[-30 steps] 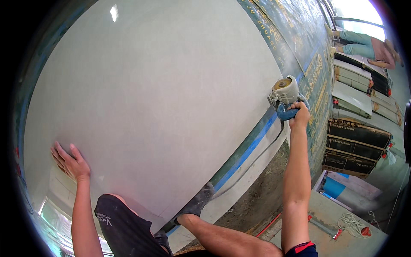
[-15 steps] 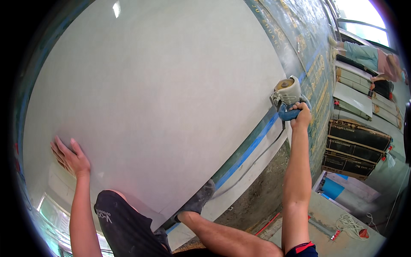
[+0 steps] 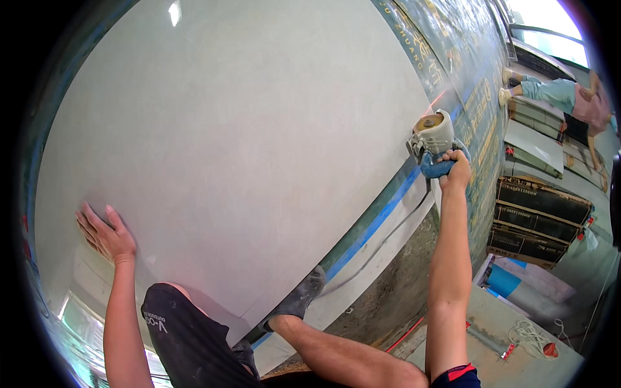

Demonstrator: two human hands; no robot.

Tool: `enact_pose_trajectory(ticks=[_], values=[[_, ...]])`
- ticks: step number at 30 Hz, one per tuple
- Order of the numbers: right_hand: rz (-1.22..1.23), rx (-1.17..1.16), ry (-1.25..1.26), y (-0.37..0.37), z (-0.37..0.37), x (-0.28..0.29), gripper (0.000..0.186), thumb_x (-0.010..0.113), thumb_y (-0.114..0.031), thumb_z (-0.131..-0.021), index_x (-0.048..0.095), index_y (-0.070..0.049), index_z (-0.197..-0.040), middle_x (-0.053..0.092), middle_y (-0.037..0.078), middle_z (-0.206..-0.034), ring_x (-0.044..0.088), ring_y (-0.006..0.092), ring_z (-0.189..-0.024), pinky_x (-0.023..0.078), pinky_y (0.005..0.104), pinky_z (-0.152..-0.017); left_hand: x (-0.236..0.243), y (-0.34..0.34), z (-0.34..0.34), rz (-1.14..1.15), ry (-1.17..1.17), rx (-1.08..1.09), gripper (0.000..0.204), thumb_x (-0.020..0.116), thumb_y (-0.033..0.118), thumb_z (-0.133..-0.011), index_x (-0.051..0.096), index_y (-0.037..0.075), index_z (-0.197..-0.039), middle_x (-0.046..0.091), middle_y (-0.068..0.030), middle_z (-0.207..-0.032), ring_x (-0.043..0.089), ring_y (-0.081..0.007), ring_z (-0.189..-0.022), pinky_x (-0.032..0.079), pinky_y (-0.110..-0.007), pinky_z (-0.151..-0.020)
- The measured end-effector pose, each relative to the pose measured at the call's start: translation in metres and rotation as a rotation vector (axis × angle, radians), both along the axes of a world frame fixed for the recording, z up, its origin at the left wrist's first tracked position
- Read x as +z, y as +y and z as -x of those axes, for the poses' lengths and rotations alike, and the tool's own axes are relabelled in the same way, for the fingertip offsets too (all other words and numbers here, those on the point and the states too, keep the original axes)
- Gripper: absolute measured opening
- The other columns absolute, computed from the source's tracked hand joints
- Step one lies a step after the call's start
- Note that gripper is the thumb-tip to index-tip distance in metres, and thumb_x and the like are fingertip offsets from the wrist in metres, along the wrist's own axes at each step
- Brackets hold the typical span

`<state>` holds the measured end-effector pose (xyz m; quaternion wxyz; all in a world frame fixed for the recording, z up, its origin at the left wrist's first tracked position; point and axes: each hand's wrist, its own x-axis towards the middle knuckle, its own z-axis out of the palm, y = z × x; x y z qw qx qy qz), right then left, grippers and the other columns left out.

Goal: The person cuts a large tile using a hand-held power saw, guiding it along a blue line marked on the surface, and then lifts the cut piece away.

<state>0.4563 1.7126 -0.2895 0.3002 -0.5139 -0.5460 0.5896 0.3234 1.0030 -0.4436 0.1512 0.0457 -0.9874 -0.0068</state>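
The right hand point(image 3: 455, 173) is clenched around the blue handle of an angle grinder point(image 3: 432, 139) at the three o'clock edge of the large grey tile point(image 3: 246, 142). The left hand point(image 3: 107, 233) lies open and flat, holding nothing, at eight o'clock. He'd best keep that palm pressing down and the disc true to the blue-taped edge point(image 3: 378, 216).

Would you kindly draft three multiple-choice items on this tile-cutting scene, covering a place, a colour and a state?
1. Where is the hand-held cutter with the grey guard?
A. at the slab's right edge
B. at the slab's centre
C. on the floor

2. What colour is the strip along the large pale grey slab?
A. red
B. blue
C. yellow

3. How is the left hand?
A. fisted
B. raised clear
C. flat on the slab

Answers: 1 A, the right hand grips it there; 2 B, the strip shows blue; 3 C, fingers spread on the surface.
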Motion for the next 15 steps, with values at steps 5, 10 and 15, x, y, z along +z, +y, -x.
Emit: enact_pose_trajectory(ticks=[5, 10, 15], values=[[-0.008, 0.001, -0.005, 0.003, -0.001, -0.002, 0.006, 0.051, 0.000, -0.078, 0.055, 0.002, -0.082, 0.055, 0.008, -0.076, 0.053, 0.0169, -0.061, 0.048, 0.0341, -0.056, 0.001, 0.000, 0.001, 0.006, 0.004, -0.002, 0.066, 0.038, 0.049, -0.099, 0.028, 0.008, -0.150, 0.024, -0.0241, -0.154, 0.022, -0.0378, -0.144, 0.017, -0.047, -0.117], [-0.007, -0.009, -0.012, 0.009, 0.002, -0.001, 0.006, 0.052, 0.000, -0.078, 0.055, 0.002, -0.083, 0.055, 0.008, -0.076, 0.053, 0.0170, -0.061, 0.048, 0.0340, -0.055, -0.003, -0.002, -0.001, -0.022, 0.003, 0.003, 0.066, 0.038, 0.049, -0.099, 0.025, 0.012, -0.151, 0.022, -0.0215, -0.156, 0.020, -0.0374, -0.144, 0.015, -0.048, -0.117], [-0.029, -0.031, -0.033, 0.018, 0.006, -0.004, 0.007, 0.053, 0.000, -0.077, 0.055, 0.003, -0.083, 0.056, 0.009, -0.076, 0.054, 0.0178, -0.061, 0.049, 0.0342, -0.055, -0.002, -0.001, -0.003, -0.030, -0.021, 0.004, 0.065, 0.038, 0.048, -0.099, 0.026, 0.010, -0.151, 0.022, -0.0216, -0.156, 0.020, -0.0378, -0.144, 0.015, -0.048, -0.117]])
